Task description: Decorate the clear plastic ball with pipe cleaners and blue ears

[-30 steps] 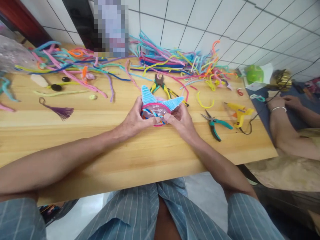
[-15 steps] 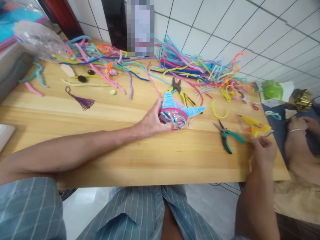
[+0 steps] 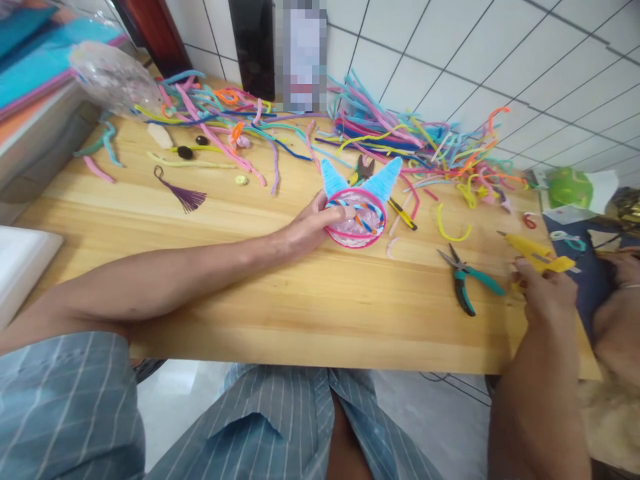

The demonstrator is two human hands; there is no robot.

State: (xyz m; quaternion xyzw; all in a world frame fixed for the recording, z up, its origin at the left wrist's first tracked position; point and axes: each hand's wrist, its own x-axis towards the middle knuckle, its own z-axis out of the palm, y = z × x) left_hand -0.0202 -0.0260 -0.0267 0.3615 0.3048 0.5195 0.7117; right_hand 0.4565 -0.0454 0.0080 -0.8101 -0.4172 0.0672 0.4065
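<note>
My left hand (image 3: pixel 320 217) is closed on a round craft piece (image 3: pixel 357 237) with a pink rim, a clear inside crossed by twisted blue, orange and white strands, and two blue pointed ears. Its thumb lies across the piece's front. At the right, my right hand (image 3: pixel 545 287) grips a yellow hot glue gun (image 3: pixel 535 252), nozzle pointing left. Needle-nose pliers (image 3: pixel 465 273) with teal and black handles lie left of that hand. Behind the craft piece are the cutting pliers (image 3: pixel 364 170), partly hidden, and a yellow utility knife (image 3: pixel 404 215).
Colourful pipe cleaners (image 3: pixel 380 127) are heaped along the wall. A purple tassel (image 3: pixel 183 193) and a clear plastic bag (image 3: pixel 117 80) are at the left. A white box (image 3: pixel 27 267) stands at the left edge. Another person's arm (image 3: pixel 620 320) is at the right, near a green round object (image 3: pixel 570 188).
The craft piece has turned so both ears now point up and its front faces me. My right hand has lifted the glue gun slightly. The whole view has shifted a little.
</note>
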